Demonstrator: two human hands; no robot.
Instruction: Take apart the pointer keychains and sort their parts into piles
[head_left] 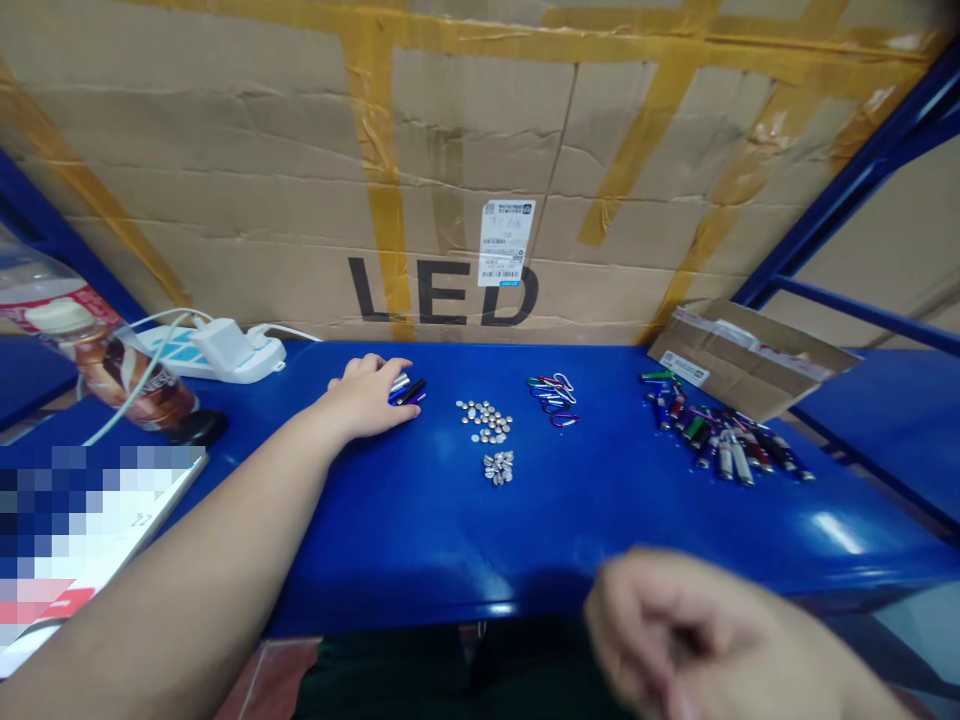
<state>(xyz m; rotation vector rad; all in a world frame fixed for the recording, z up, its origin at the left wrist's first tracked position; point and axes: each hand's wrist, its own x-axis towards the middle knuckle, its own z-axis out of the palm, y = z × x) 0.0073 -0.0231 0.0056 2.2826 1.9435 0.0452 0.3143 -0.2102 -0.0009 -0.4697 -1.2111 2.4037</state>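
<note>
Left hand [366,396] resting on glossy blue metal shelf [525,540], fingers against small pile of slim black-and-blue metal tubes [409,392]; tubes' long axes angled rightward; grasp unconfirmed. Right hand [675,630] blurred, loosely curled, farther from pile, near shelf's front edge; contents cannot be told.

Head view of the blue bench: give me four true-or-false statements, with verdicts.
1. The left hand is at a pile of slim tubes. True.
2. The right hand holds the carabiners. False: the right hand is blurred at the front edge of the bench, away from the carabiners.
3. Silver discs lie left of the flashlights. True.
4. The cardboard reads USB. False: the cardboard reads LED.
</note>
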